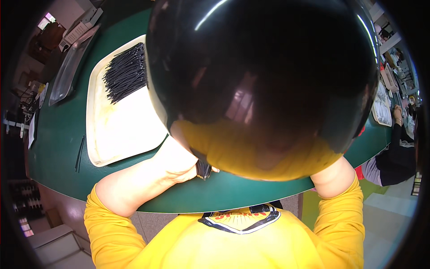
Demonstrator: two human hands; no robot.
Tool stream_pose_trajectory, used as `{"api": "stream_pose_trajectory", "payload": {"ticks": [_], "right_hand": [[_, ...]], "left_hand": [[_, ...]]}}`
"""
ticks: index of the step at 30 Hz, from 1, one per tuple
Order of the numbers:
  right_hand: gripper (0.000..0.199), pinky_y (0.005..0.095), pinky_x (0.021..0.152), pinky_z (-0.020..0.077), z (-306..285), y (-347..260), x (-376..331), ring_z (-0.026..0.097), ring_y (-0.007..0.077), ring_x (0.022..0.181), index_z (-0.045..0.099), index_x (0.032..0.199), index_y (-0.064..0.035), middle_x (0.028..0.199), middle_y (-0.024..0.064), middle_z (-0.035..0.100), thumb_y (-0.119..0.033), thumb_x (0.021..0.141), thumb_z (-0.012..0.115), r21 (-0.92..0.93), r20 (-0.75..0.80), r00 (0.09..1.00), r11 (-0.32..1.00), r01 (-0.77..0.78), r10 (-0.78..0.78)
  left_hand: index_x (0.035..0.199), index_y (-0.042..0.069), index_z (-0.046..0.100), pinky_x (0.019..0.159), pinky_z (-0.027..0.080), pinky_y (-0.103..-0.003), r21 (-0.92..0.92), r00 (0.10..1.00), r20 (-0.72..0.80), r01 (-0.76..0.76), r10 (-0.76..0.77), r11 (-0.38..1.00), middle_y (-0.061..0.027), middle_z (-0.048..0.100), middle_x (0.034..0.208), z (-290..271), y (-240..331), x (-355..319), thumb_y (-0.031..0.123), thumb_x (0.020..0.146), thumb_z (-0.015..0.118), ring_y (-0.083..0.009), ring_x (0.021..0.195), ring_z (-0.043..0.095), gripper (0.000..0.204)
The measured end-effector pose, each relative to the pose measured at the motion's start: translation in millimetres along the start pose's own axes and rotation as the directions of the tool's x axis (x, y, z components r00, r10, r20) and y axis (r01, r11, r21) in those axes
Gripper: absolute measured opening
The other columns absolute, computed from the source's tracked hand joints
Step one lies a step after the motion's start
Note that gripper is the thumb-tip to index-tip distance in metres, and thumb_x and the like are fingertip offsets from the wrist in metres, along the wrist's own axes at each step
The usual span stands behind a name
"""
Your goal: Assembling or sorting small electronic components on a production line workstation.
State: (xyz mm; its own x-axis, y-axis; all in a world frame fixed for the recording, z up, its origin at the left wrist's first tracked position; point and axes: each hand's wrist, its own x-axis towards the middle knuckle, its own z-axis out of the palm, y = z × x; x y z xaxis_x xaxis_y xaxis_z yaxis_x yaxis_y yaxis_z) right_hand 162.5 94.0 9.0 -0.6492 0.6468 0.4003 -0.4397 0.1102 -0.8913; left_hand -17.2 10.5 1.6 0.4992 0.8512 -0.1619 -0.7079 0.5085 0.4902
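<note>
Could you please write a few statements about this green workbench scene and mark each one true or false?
1. The pile of thin black sticks lies on the cream rectangular plastic tray. True.
2. The green table top is red. False: it is green.
3. The left hand grips a small dark bundle. True.
4. The right hand is in plain view. False: a glossy black dome hides it.
5. The person's sleeves are blue. False: they are yellow.
</note>
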Motion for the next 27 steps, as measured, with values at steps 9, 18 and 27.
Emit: {"api": "stream_pose_trajectory", "payload": {"ticks": [9, 18, 27], "right_hand": [[0.043, 0.0295, 0.078, 0.048, 1, 3, 3, 0.056, 0.0188, 0.09, 0.044, 0.121, 0.0021, 0.111, 0.0125, 0.056, 0.004, 0.08, 0.06, -0.02, -0.018, 0.999, 0.999, 0.028, -0.028], [0.04, 0.0289, 0.075, 0.0487, 1, 4, 4, 0.057, 0.0185, 0.087, 0.046, 0.119, 0.0022, 0.109, 0.0122, 0.057, 0.003, 0.08, 0.059, -0.04, -0.023, 0.999, 0.999, 0.032, -0.033], [0.037, 0.0283, 0.072, 0.0493, 1, 4, 6, 0.058, 0.0181, 0.083, 0.048, 0.117, 0.0024, 0.106, 0.012, 0.058, 0.003, 0.081, 0.059, -0.043, -0.022, 0.999, 0.998, 0.037, -0.038]], "left_hand": [[0.11, -0.002, 0.053, 0.055, 0.049, -0.023, 0.005, 1.0, -0.018, -0.018, 0.018, 1.0, -0.0102, 0.061, 0.082, -2, -2, -4, 0.006, 0.077, 0.067, -0.0135, 0.063, 0.059, 0.037], [0.095, -0.004, 0.06, 0.063, 0.05, -0.027, 0.202, 0.973, 0.078, -0.23, 0.219, 0.952, -0.0107, 0.062, 0.08, 1, 1, -1, 0.001, 0.072, 0.069, -0.0164, 0.068, 0.059, 0.025], [0.089, -0.004, 0.063, 0.065, 0.05, -0.025, 0.605, 0.953, 0.038, -0.261, 0.3, 0.752, -0.0089, 0.065, 0.079, 0, 6, -6, -0.004, 0.069, 0.068, -0.0135, 0.071, 0.062, 0.02]]}}
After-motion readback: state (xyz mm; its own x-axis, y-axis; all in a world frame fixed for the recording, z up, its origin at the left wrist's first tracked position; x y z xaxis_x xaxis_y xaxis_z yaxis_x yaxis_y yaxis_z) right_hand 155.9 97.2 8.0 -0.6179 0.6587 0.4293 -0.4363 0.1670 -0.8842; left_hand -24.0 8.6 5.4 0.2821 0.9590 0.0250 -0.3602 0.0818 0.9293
